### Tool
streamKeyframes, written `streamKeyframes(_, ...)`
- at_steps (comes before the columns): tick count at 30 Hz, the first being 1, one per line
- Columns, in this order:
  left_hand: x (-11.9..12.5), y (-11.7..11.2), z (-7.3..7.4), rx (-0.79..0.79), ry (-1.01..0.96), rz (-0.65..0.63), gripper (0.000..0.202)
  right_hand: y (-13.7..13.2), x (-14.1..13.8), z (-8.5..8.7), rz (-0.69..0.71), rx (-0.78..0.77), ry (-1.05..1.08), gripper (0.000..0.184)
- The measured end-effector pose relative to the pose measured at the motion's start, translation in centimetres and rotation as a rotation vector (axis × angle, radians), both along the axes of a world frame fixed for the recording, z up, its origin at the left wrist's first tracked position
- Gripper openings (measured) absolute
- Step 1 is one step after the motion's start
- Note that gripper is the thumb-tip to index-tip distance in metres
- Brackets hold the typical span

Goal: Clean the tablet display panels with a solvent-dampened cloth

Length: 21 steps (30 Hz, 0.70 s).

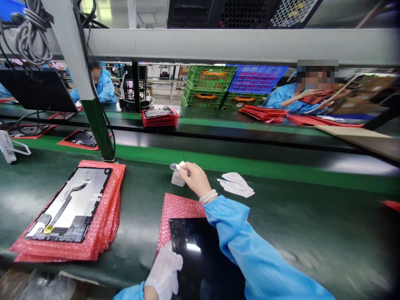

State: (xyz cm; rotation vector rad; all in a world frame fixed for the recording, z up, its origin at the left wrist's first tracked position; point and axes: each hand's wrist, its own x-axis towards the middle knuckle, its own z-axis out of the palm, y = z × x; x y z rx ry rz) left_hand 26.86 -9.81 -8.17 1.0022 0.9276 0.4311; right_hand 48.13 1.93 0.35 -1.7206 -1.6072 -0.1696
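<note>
A black glossy screen panel (203, 250) lies face up over a red bubble-wrap bag (175, 208). My left hand (165, 268), in a white glove, grips the panel's left edge with fingers curled. Farther forward, my bare right hand (195, 177) pinches a small white wipe (182, 165) at the mouth of a small whitish bottle (177, 179). A round grey lid (173, 166) shows beside the bottle's mouth. Right of that hand, a loose white glove (237, 184) rests on the dark green mat.
To the left, a screen panel with its back up (73, 204) tops a stack of red bubble-wrap bags (109, 221). A slanted post (96, 121) stands behind it. Beyond are a conveyor (200, 143), a bag stack (160, 118), crates (209, 83) and co-workers in blue.
</note>
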Motion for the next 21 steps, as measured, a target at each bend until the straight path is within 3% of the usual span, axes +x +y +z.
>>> streamKeyframes(10, -0.09, 0.25, -0.15, 0.095, 0.063, -0.026, 0.017, 0.1, 0.14, -0.01, 0.0, -0.003, -0.022, 0.013)
streamKeyframes(16, -0.2, 0.15, -0.31, 0.059, 0.044, -0.011, 0.018, 0.18, 0.32, -0.06, 0.003, -0.017, -0.034, 0.014)
streamKeyframes(21, -0.25, -0.06, 0.49, -0.021, -0.02, 0.015, 0.017, 0.23, 0.41, -0.16, 0.002, -0.025, -0.037, 0.014)
